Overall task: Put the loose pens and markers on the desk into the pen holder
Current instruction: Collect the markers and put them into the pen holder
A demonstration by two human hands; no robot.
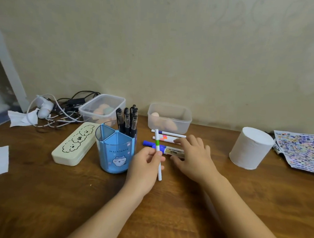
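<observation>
My left hand [146, 166] — grips a white marker with a green band [158, 152], held upright just right of the blue pen holder [114, 149] | my right hand [192, 156] — fingers spread, resting on the blue-capped markers [154, 145] on the wooden desk [37, 194] | black pens [127, 120] stand in the holder's rear compartment.

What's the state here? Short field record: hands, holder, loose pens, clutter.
left hand: holds a white pen with a green band, lifted, beside the holder
right hand: open, fingers over the blue marker
pen holder: blue, upright, divided into compartments; black pens in the back one, front ones look empty
loose on desk: blue marker, two white pens
clutter: pencil case, two plastic boxes, paper roll, cables
</observation>
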